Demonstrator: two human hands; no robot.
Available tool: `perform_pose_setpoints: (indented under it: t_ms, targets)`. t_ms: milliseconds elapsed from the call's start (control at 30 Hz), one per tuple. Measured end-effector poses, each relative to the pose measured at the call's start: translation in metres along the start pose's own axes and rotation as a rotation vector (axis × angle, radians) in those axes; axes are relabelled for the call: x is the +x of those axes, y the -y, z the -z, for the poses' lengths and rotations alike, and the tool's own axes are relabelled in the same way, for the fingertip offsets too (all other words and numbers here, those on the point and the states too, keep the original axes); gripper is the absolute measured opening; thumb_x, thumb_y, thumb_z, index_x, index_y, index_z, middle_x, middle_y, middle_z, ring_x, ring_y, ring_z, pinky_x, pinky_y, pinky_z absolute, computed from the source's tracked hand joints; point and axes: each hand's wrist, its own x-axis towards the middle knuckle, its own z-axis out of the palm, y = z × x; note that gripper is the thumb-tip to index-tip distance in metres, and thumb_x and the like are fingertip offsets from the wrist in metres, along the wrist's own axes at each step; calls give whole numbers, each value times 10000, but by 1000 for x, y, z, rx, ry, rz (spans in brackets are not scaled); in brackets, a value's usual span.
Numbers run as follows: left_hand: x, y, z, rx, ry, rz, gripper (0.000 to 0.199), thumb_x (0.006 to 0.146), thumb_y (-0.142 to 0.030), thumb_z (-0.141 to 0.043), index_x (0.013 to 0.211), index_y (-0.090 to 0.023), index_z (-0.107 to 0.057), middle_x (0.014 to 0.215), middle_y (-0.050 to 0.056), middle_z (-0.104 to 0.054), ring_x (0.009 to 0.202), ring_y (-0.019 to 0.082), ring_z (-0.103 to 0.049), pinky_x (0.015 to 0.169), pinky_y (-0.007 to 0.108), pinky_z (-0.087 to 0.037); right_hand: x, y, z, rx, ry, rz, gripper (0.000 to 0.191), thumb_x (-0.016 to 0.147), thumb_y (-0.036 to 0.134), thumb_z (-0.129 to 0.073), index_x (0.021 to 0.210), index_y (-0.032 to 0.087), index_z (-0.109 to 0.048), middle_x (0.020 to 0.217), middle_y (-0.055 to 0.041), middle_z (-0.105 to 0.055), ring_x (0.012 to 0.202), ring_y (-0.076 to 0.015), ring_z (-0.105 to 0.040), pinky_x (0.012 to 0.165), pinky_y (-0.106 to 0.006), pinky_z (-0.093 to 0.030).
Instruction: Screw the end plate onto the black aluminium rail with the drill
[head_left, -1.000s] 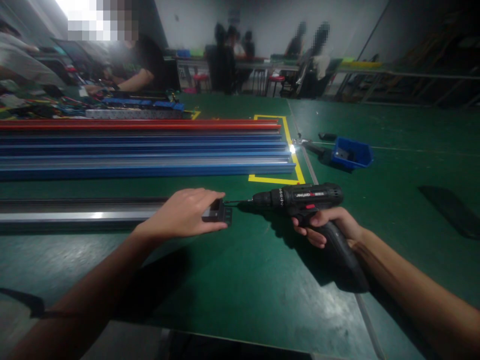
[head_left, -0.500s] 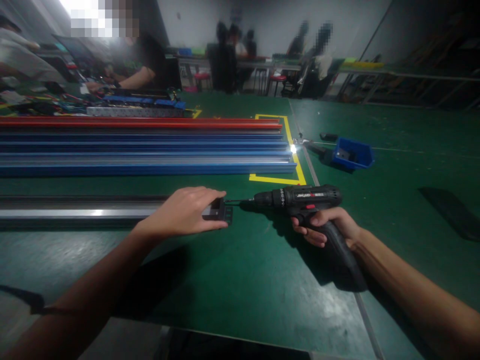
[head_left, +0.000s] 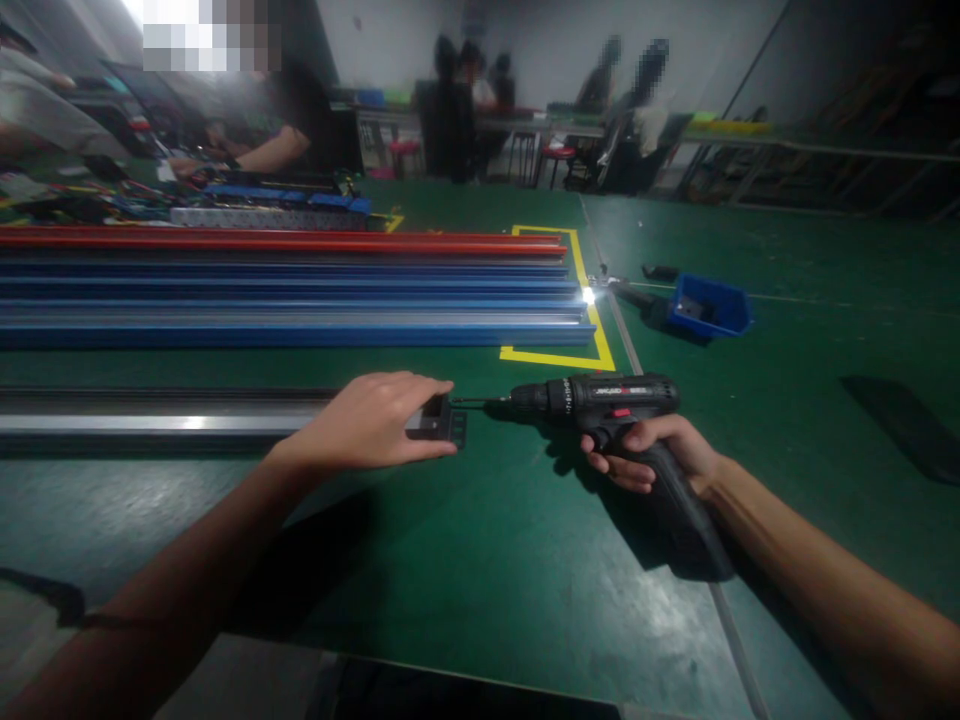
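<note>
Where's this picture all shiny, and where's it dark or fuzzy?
In the head view, glare shines on the silver rail and whitens patches of the green table; in the head view, a dark shadow lies below the cordless drill; in the head view, the people at the back look blurry.

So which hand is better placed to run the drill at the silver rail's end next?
Probably the right hand: it grips the drill, whose bit points toward the dark end piece. The left hand is taken up clasping that end of the silver rail.
</note>
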Motion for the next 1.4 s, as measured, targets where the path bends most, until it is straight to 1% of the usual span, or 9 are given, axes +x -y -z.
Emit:
perform_pose_setpoints:
  t_ms: [200,400,567,733,900,1033,1400]
  targets:
    - [0,0,0,-21,-8,13,755,910,-695,-641,1405,-126,-650,1272,175,-757,1123,317,-728,950,443,-584,-1,1,2,17,1,-25,364,842,158,-596,1125,-31,-726,943,-180,-720,524,-78,-524,555,-191,-564]
    - [0,1,-1,1,-5,-4,755,925,-694,-624,1410,-116,-641,1273,179,-754,1117,316,-730,932,437,-584,-1,1,-1,-34,-39,-27,300,835,166,-623,1062,4,-734,891,-139,-715,503,-66,-514,521,-196,-538]
    - [0,2,-2,23,-8,-3,760,921,-707,-617,1403,-121,-649,1278,179,-754,1123,328,-730,940,452,-584,1,2,-2,-38,-56,-18,304,832,169,-617,1046,-5,-743,859,-129,-708,487,-66,-509,503,-201,-525]
    - [0,1,-2,26,-10,-2,757,917,-706,-622,1406,-129,-653,1273,176,-760,1113,319,-736,949,442,-587,1,1,-2,-35,-47,-20,281,834,178,-633,1032,10,-741,845,-113,-704,484,-62,-506,503,-190,-529]
    - [1,1,-2,13,-10,1,766,911,-696,-636,1397,-105,-658,1277,191,-756,1119,342,-735,943,473,-593,1,2,-2,-32,-54,-39,265,838,173,-636,1024,17,-743,837,-98,-697,480,-55,-501,509,-181,-536]
    - [1,1,-2,18,-10,-10,764,921,-689,-633,1399,-94,-653,1277,194,-753,1118,344,-735,938,480,-595,1,3,-2,-34,-16,-40,257,854,184,-650,1029,22,-742,832,-81,-690,485,-44,-495,525,-167,-537]
    - [1,2,-3,25,-16,-17,776,921,-699,-627,1399,-88,-650,1266,196,-755,1110,342,-735,930,469,-591,1,3,-2,-46,-8,-36,240,869,181,-650,1024,21,-740,824,-73,-680,480,-38,-471,525,-163,-531]
